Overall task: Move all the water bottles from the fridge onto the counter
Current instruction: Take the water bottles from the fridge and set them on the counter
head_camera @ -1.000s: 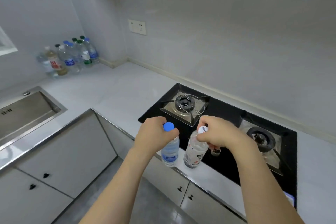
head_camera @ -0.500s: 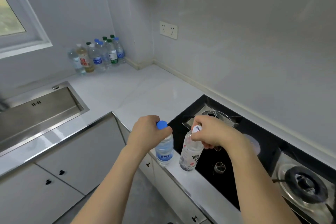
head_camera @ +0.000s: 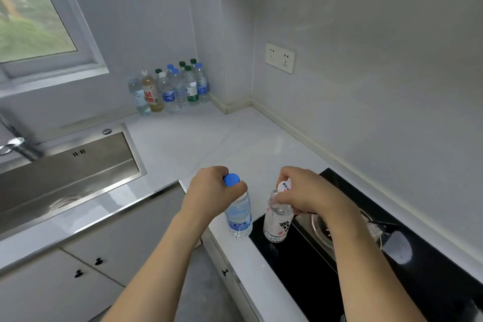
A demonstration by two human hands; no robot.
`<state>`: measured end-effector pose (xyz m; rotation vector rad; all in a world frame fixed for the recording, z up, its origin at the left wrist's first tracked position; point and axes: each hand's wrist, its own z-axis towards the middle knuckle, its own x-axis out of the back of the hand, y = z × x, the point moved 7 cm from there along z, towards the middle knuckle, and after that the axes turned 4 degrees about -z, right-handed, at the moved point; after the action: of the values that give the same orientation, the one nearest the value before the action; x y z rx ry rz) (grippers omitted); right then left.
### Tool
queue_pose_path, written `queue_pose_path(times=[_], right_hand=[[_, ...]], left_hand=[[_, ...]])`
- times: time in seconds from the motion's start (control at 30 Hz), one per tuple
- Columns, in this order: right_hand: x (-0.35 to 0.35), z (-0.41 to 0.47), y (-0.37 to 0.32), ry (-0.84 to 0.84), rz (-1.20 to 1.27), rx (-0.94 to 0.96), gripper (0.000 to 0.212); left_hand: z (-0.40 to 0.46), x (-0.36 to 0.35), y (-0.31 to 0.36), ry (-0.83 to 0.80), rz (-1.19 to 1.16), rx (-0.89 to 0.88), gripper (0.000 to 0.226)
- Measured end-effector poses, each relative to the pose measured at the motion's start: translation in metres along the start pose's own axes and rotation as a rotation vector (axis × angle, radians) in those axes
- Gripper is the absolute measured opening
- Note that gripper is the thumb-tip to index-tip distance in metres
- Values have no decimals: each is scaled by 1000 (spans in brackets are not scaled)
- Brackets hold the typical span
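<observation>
White marble-look counter wraps the corner of a small kitchen, w/ a steel sink set in at left under the window and a black glass hob at right. Cluster of bottles, roughly ten, blue, green and white caps, stands upright at the back of the counter, tight against the wall betw. window and corner; judging by the task, these are already delivered. A person carries two more above the counter's front edge, one per hand, neither set down yet. Left hand has fingers curled round the neck of a blue-cap bottle, which hangs upright just over the counter strip beside the hob. Right hand pinches the neck of a white-cap bottle w/ fingers curled, the bottle tilted slightly and hanging over the hob's near corner. Both are well apart from the group at the back wall. Progress looks far along: most bottles out, this pair in transit, prob. bound for the cluster. Fridge is out of view, so whether any remain inside can't be told. White wall socket sits above the counter on the right wall.
</observation>
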<state>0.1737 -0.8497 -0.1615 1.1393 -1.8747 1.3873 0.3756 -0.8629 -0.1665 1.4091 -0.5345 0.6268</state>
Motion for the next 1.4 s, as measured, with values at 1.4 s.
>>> queue_pose_path(times=[1.4], right_hand=[[-28, 296, -201, -25, 23, -6, 15]], left_hand=[[294, 119, -158, -13, 95, -14, 44]])
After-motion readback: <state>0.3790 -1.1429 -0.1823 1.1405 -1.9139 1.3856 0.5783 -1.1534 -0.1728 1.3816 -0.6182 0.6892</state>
